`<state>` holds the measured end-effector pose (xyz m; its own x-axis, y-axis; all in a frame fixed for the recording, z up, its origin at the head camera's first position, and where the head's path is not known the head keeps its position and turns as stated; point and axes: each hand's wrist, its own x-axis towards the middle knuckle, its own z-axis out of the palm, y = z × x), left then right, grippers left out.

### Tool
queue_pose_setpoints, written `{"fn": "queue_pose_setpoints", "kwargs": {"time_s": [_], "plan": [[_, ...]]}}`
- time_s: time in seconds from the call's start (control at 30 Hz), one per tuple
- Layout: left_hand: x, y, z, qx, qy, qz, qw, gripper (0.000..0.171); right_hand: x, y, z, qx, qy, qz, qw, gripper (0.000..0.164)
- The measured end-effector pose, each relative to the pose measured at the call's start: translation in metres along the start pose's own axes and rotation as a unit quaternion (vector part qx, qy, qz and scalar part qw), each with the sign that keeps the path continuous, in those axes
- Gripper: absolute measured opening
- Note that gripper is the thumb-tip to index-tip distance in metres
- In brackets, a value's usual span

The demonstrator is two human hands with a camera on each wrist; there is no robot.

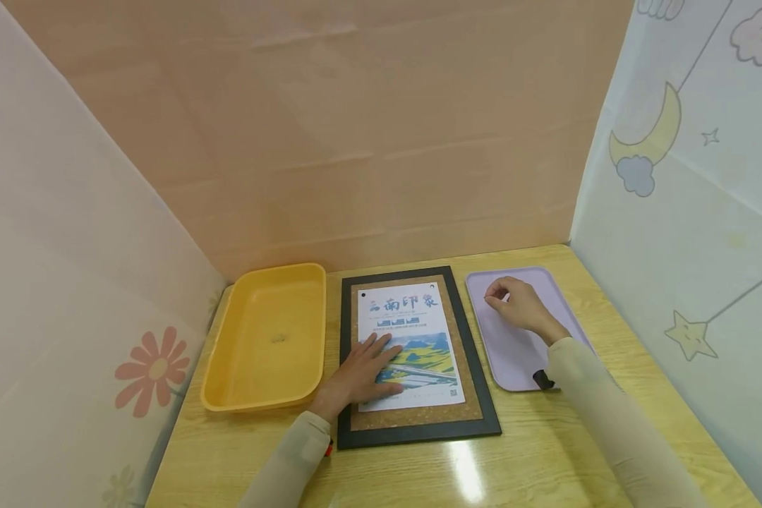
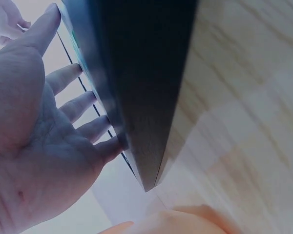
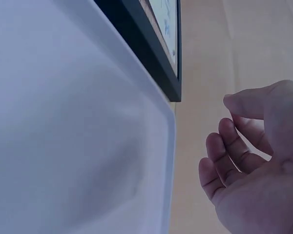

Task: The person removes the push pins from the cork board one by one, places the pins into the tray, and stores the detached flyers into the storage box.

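Observation:
A poster [image 1: 413, 353] with a landscape picture and large characters lies on a cork board [image 1: 413, 421] with a black frame [image 1: 419, 435]. Small dark pins [image 1: 363, 295] mark its top corners. My left hand [image 1: 362, 370] rests on the poster's lower left with fingers spread; the left wrist view shows its palm beside the frame's side [image 2: 141, 97]. Over the lilac tray [image 1: 508, 360] hovers my right hand [image 1: 517, 303], fingers curled and thumb close to the index finger. Between these fingertips [image 3: 228, 100] I see no object in the right wrist view.
An orange tray [image 1: 267, 339] stands left of the board on the wooden table [image 1: 413, 473]. Cloth walls close off the back [image 1: 355, 141], the left [image 1: 70, 247] and the right [image 1: 705, 212]. A black piece [image 1: 542, 379] shows by the right sleeve.

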<state>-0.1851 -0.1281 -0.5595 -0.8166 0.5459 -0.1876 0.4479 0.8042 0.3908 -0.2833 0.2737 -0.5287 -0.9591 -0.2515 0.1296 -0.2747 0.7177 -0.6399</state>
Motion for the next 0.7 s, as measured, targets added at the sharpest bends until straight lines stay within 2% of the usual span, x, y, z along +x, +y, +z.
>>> {"fn": "queue_pose_setpoints", "kwargs": {"time_s": [0.2, 0.4, 0.7], "plan": [[0.001, 0.000, 0.000, 0.007, 0.004, 0.006, 1.0000, 0.086, 0.019, 0.015, 0.000, 0.011, -0.007, 0.030, 0.999, 0.012], [0.003, -0.001, 0.000, 0.004, -0.001, -0.002, 1.0000, 0.085, 0.036, 0.027, 0.004, 0.008, -0.017, 0.072, 0.997, 0.014], [0.004, -0.001, 0.000, 0.005, -0.003, -0.009, 0.9999, 0.085, 0.056, 0.041, 0.011, 0.017, -0.032, 0.106, 0.994, 0.019]]}}
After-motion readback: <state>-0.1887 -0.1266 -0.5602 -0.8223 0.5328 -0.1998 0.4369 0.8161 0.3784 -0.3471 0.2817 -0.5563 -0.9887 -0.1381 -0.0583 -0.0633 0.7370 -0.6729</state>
